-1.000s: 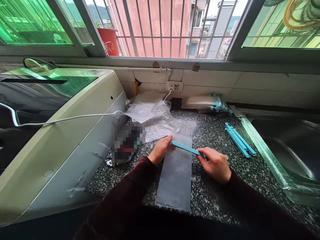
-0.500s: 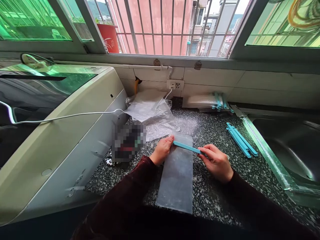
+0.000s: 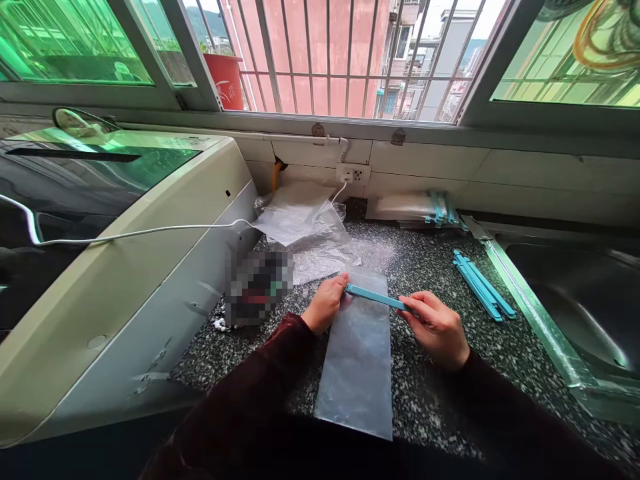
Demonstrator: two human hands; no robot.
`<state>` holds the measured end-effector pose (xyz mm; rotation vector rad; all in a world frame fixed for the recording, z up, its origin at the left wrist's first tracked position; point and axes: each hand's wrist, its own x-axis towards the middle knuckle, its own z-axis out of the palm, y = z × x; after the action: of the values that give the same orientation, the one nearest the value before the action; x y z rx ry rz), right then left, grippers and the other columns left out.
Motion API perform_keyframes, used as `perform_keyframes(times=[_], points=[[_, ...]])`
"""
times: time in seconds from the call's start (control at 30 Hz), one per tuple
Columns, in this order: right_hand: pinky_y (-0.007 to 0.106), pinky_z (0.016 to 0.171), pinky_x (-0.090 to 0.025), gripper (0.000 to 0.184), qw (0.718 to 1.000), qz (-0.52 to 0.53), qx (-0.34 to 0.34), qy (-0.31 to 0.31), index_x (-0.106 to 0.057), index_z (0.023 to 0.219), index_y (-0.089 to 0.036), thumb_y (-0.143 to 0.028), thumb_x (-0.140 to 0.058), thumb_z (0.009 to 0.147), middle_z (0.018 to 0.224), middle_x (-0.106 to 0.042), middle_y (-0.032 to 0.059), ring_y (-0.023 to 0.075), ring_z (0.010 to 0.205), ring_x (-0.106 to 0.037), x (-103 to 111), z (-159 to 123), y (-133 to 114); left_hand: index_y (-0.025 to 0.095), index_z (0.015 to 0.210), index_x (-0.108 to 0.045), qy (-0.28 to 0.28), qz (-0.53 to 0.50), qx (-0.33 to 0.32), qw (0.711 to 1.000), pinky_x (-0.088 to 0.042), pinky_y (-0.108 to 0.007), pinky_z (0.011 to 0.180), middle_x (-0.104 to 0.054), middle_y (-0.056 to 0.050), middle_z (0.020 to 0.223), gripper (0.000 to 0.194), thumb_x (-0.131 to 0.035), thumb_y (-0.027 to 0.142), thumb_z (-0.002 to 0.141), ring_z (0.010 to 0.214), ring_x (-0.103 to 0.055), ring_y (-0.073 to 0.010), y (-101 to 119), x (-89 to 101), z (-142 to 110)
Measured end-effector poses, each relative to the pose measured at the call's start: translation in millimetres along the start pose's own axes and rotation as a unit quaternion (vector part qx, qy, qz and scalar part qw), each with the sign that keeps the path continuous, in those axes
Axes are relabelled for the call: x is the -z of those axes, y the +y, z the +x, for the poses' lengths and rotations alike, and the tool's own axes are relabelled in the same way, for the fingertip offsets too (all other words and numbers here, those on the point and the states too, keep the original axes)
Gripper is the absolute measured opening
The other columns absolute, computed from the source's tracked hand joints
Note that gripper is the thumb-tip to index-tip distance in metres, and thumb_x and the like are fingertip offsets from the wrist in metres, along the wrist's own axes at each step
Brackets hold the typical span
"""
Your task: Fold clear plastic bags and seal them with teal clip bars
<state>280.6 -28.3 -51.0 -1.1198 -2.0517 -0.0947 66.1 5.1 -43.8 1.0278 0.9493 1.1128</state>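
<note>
A clear plastic bag (image 3: pixel 357 360) lies flat on the speckled dark counter (image 3: pixel 425 387), its length running toward me. Across its far end sits a thin light-blue strip (image 3: pixel 375 297). My left hand (image 3: pixel 325 305) pinches the strip's left end, fingers curled. At the strip's right end, my right hand (image 3: pixel 436 327) grips it between thumb and fingers. Both sleeves are dark red.
A pile of loose blue strips (image 3: pixel 483 283) lies to the right, beside a steel sink (image 3: pixel 590 300). Stacked bags with blue strips (image 3: pixel 415 207) rest against the wall. Crumpled clear plastic (image 3: pixel 305 230) sits behind. A white appliance (image 3: pixel 115 267) with a cable (image 3: pixel 140 233) fills the left.
Both hands stay on the ends of the blue strip. The view has shifted slightly; the bag and strip sit about where they were.
</note>
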Motion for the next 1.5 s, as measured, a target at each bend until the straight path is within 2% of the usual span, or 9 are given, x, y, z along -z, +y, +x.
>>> perform_keyframes(times=[0.13,0.33,0.6,0.73,0.93,1.1,1.23,1.5], points=[[0.022,0.054,-0.05,0.015,1.0,0.008,-0.006,-0.002,-0.066,0.093,-0.021,-0.02,-0.056,0.082,0.08,-0.062,0.0038,0.0108,0.062,-0.059,0,0,0,0.018,0.055,-0.045,0.004,-0.002,-0.005,1.0,-0.028,-0.023,0.045,-0.039,0.004,0.052,0.046,-0.058,0.06,0.066,0.049,-0.03,-0.0089,1,-0.7,1],[0.023,0.052,-0.05,0.016,0.997,0.069,-0.027,0.001,-0.065,0.095,-0.021,-0.02,-0.057,0.082,0.081,-0.063,0.004,0.0108,0.059,-0.057,0,2,2,0.019,0.054,-0.049,-0.002,0.021,-0.028,0.999,-0.041,-0.027,0.057,-0.049,0.0,0.054,0.04,-0.056,0.055,0.069,0.058,-0.044,-0.0144,5,0.0,4],[0.023,0.046,-0.047,0.015,0.991,0.115,-0.069,0.013,-0.066,0.094,-0.021,-0.022,-0.058,0.082,0.081,-0.064,0.0038,0.0092,0.051,-0.052,3,4,1,0.018,0.058,-0.051,0.002,0.042,-0.02,0.999,-0.037,-0.027,0.053,-0.049,0.0,0.056,0.039,-0.05,0.054,0.074,0.053,-0.039,-0.0124,-1,3.7,5],[0.023,0.046,-0.046,0.014,0.988,0.135,-0.066,0.022,-0.066,0.093,-0.02,-0.02,-0.059,0.081,0.079,-0.064,0.0033,0.0084,0.049,-0.05,5,7,1,0.019,0.055,-0.049,0.003,0.076,-0.046,0.996,-0.04,-0.028,0.059,-0.046,0.001,0.054,0.039,-0.046,0.05,0.078,0.055,-0.041,-0.0134,1,4.3,4],[0.024,0.052,-0.049,0.014,0.981,0.176,-0.08,0.033,-0.065,0.093,-0.02,-0.018,-0.059,0.08,0.082,-0.064,0.0046,0.0118,0.062,-0.057,8,8,2,0.018,0.056,-0.05,0.01,0.104,-0.047,0.993,-0.04,-0.028,0.062,-0.049,-0.001,0.058,0.039,-0.043,0.049,0.08,0.059,-0.043,-0.0141,2,6.2,6],[0.028,0.059,-0.054,0.014,0.955,0.248,-0.152,0.054,-0.064,0.092,-0.02,-0.025,-0.061,0.08,0.083,-0.065,0.0056,0.0159,0.07,-0.062,5,3,7,0.019,0.053,-0.046,0.036,0.108,-0.057,0.992,-0.038,-0.027,0.058,-0.045,0.001,0.054,0.041,-0.047,0.055,0.074,0.056,-0.038,-0.0133,3,6.2,6],[0.028,0.054,-0.056,0.018,0.923,0.311,-0.215,0.072,-0.062,0.093,-0.02,-0.03,-0.061,0.079,0.084,-0.066,0.0049,0.0137,0.059,-0.062,3,0,7,0.02,0.052,-0.043,0.056,0.106,-0.043,0.992,-0.032,-0.025,0.049,-0.039,0.003,0.051,0.044,-0.049,0.059,0.071,0.05,-0.032,-0.0113,3,6.9,6],[0.031,0.062,-0.058,0.017,0.904,0.342,-0.243,0.083,-0.063,0.091,-0.019,-0.031,-0.062,0.079,0.089,-0.067,0.0054,0.013,0.062,-0.064,12,8,-2,0.02,0.051,-0.047,0.067,0.08,-0.025,0.994,-0.026,-0.025,0.04,-0.037,0.003,0.045,0.046,-0.048,0.062,0.071,0.042,-0.03,-0.01,7,6.2,5]])
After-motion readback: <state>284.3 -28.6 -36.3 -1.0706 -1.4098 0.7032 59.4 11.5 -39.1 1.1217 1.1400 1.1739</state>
